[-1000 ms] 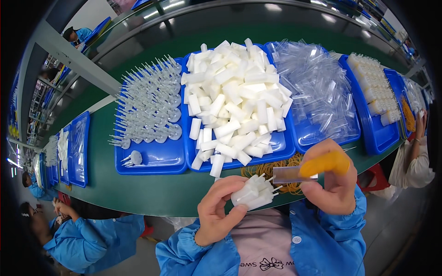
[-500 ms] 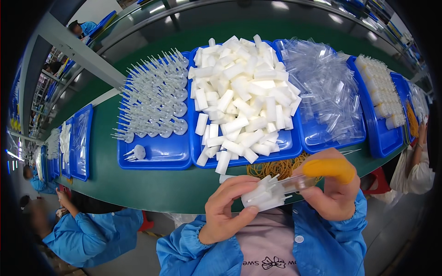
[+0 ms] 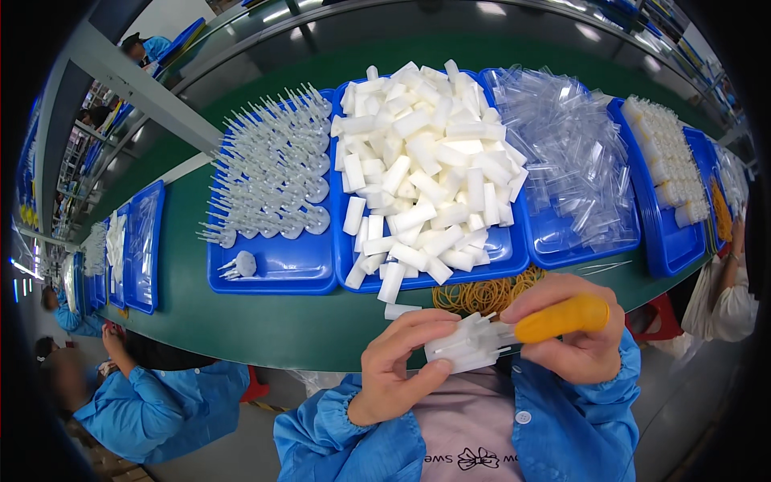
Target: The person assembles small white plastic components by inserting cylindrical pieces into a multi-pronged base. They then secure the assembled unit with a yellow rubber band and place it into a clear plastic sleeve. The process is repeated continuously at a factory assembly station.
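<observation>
Head view: green tabletop (image 3: 185,309), grey floor (image 3: 691,394)

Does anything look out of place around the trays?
Yes: one white cylinder lies on the green table, outside the blue tray holding the rest, and a second white cylinder sticks out over its front rim. In the left tray, one stemmed piece lies apart from the packed rows.

Blue jacket (image 3: 570,430), open front, loose sleeves (image 3: 313,434), gathered cuffs (image 3: 348,412) at both wrists. Round white button (image 3: 524,418) on right panel. Pale pink shirt (image 3: 462,410) underneath, black bow outline (image 3: 478,459) printed on it, dark lettering (image 3: 435,459) either side. Right hand (image 3: 574,353): yellow-orange cot (image 3: 562,317) over one finger.
</observation>
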### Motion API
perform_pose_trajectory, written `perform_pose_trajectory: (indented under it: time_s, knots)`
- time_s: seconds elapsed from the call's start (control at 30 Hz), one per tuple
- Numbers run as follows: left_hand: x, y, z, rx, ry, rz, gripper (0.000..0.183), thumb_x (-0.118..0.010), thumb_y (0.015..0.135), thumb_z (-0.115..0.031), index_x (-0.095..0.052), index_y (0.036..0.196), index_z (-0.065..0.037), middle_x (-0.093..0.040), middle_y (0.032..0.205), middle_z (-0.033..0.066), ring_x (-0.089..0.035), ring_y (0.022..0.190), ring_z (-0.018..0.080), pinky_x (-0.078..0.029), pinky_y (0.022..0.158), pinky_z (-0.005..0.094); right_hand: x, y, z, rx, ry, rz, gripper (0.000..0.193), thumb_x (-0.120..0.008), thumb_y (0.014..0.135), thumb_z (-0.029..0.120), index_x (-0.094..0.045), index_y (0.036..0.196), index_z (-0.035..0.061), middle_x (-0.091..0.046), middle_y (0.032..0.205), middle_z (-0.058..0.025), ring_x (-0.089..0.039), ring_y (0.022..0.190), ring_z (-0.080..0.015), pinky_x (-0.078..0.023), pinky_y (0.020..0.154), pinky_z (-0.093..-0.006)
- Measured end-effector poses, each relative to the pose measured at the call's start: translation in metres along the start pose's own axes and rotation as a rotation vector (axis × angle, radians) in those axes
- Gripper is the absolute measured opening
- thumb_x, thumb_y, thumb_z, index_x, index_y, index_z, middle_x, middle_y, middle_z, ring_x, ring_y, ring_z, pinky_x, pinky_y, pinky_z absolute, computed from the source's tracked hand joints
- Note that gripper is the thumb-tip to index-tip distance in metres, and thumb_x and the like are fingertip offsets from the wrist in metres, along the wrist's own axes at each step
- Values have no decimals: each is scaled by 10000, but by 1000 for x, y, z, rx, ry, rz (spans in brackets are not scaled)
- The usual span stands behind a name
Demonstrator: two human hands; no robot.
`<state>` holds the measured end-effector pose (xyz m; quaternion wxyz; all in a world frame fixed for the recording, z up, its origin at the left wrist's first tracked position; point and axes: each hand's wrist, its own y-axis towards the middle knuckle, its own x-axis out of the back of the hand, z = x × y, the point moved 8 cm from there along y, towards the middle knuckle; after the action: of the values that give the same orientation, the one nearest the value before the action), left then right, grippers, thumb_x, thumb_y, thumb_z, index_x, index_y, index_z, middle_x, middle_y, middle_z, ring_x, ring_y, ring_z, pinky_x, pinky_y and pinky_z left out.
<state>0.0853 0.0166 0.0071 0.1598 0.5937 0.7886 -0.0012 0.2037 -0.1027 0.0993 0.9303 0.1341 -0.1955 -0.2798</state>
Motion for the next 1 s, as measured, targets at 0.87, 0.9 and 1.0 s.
perform_pose_trajectory:
  time_s: [0.87, 0.9, 1.0]
  knots:
    - [3, 5, -6, 56, 32, 120, 357, -656, 731, 30, -646, 1088, 19, -615, 1087, 180, -602, 980, 251, -476, 829, 316, -14, -6, 13, 399, -147, 198, 277, -722, 664, 58, -695, 940, 57, -634, 1037, -103, -630, 858, -231, -547, 702, -275]
    - [4, 6, -6, 51, 39, 118, 362, -666, 726, 22, -645, 1087, 19, -620, 1081, 177, -604, 980, 250, -476, 832, 315, -13, -8, 10, 300, -102, 145, 270, -732, 677, 72, -691, 943, 46, -636, 1027, -107, -633, 854, -229, -544, 713, -279]
    - [8, 8, -14, 29, 252, -21, 402, -686, 680, -26, -631, 1074, 31, -611, 1081, 224, -610, 974, 263, -477, 850, 357, -4, -15, -5, 59, -49, -84, 275, -753, 706, 107, -681, 957, 21, -646, 969, -108, -640, 830, -213, -527, 734, -281]
